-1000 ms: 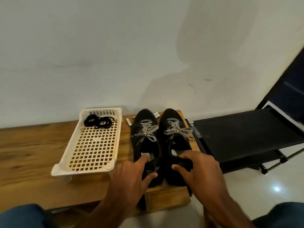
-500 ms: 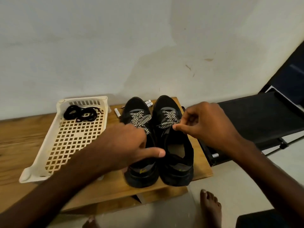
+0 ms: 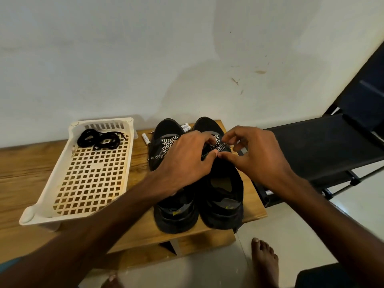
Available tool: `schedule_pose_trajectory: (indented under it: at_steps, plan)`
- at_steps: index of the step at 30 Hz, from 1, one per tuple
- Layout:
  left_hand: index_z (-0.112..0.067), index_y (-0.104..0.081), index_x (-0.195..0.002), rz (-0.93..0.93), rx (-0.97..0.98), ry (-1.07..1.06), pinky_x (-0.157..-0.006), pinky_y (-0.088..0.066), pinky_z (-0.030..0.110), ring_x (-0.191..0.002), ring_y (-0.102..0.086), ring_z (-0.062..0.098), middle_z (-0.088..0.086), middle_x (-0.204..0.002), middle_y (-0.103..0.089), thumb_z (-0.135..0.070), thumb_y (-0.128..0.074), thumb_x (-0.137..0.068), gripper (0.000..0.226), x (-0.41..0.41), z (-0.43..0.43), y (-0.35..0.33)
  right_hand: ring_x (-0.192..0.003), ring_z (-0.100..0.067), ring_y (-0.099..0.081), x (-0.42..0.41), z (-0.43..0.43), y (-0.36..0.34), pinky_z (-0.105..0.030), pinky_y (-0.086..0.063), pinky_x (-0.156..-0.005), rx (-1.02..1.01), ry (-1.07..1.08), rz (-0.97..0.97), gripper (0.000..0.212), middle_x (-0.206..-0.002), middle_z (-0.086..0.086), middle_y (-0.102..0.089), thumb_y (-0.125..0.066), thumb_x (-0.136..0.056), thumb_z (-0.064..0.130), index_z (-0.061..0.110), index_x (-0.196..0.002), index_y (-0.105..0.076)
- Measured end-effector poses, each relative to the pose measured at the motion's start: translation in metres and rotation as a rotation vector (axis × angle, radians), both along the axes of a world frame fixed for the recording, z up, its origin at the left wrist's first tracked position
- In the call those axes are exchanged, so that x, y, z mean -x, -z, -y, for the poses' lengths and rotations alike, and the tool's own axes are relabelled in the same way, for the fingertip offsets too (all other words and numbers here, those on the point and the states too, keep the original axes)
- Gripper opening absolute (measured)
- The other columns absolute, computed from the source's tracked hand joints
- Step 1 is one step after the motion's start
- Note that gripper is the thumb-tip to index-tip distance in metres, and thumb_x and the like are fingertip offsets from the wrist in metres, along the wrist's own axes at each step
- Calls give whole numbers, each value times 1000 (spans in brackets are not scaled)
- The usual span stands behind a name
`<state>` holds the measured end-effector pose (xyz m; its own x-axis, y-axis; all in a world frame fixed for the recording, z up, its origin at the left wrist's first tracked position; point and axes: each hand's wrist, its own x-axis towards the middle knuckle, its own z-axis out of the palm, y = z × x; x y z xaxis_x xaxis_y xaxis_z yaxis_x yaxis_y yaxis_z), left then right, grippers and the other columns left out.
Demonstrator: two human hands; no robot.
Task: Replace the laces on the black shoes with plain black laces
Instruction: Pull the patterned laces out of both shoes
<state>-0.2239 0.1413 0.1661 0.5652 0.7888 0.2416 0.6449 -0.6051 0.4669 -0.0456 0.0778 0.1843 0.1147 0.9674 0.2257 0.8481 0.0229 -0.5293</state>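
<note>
Wooden bench [image 3: 25,163] mid-frame: left hand [image 3: 187,161] and right hand [image 3: 257,156] pinch the checkered lace [image 3: 221,146] on the frame-right black shoe [image 3: 224,196], apparently to untie it first.

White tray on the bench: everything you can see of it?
The white plastic tray is rectangular, with a square-grid floor, low walls and a slotted far wall. It sits flat on the wooden bench, left of the black shoes, skewed. Coiled black laces lie at its far end.

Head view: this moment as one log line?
step: untying checkered lace, right-side shoe | left hand: pinches lace | right hand: pinches lace | plain black laces: in white basket | left-side shoe: laced
</note>
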Motion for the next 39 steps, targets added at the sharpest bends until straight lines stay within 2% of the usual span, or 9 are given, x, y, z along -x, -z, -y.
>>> schedule_pose_trajectory:
  at_steps: [4, 9, 17, 23, 27, 29, 31, 33, 39]
  plan:
    - [-26, -66, -123, 51, 32, 2, -81, -52, 27, -92, -60, 7, -5, -110, -66, -40, -66, -95, 32, 3, 1, 4, -90, -5, -68, 0, -5, 6, -28, -61, -80, 35, -19, -71, 26, -102, 10, -72, -85, -81, 38, 30, -103, -75]
    - [-24, -67, -108, 95, 54, -31, -81, -57, 37, -87, -63, 8, -7, -97, -68, -40, -68, -93, 22, 4, 2, 8, -92, -1, -67, -1, -8, 9, -16, -55, -78, 52, -57, -105, 28, -105, 11, -72, -84, -83, 34, 26, -108, -74]
    - [-20, -76, -96, 189, 186, -48, -73, -61, 25, -80, -70, 1, -8, -94, -75, -34, -77, -88, 16, 13, 2, -2, -91, -4, -70, 4, -4, 9, -27, -62, -80, 43, -98, -172, 23, -102, 8, -75, -84, -82, 26, 22, -105, -77]
    - [-21, -75, -89, 215, 230, -87, -74, -59, 18, -82, -69, -2, -11, -92, -76, -32, -77, -89, 11, 23, 0, -5, -82, 1, -72, 13, 1, 11, -24, -62, -75, 0, -103, -267, 16, -90, 11, -76, -83, -82, 21, 18, -96, -77]
    - [-20, -75, -90, 213, 190, -104, -69, -59, 21, -74, -69, -1, -13, -84, -74, -32, -79, -88, 13, 21, 5, -1, -84, 4, -69, 7, 0, 6, -14, -58, -77, -14, -92, -188, 11, -85, 16, -73, -83, -82, 26, 24, -91, -77]
    - [-23, -73, -94, 210, 164, -109, -67, -57, 17, -73, -68, -2, -15, -84, -72, -39, -80, -85, 20, 20, 8, 1, -84, 5, -66, 3, 1, 4, -9, -51, -70, -43, -74, -98, 10, -83, 21, -68, -83, -81, 32, 29, -88, -77]
    - [-27, -69, -105, 212, 160, -92, -70, -57, 15, -77, -68, -4, -15, -93, -72, -49, -81, -81, 34, 19, 12, 2, -81, 6, -61, 4, 0, 5, -9, -43, -67, -46, -53, -39, 10, -82, 23, -63, -82, -82, 35, 30, -88, -77]
    - [-32, -67, -115, 162, 105, -91, -77, -60, 24, -78, -67, -3, -15, -103, -72, -51, -80, -80, 42, 16, 16, 4, -80, 5, -59, 8, -1, 7, -8, -40, -65, -26, -46, -27, 8, -84, 20, -62, -80, -85, 34, 29, -88, -75]
    - [-30, -72, -114, 71, 10, -178, -90, -56, 37, -83, -71, 8, -10, -89, -76, -51, -76, -81, 39, 8, 19, 6, -86, 3, -67, -4, 0, -5, -18, -55, -78, -10, -15, -182, 11, -89, 16, -72, -74, -89, 35, 25, -91, -75]
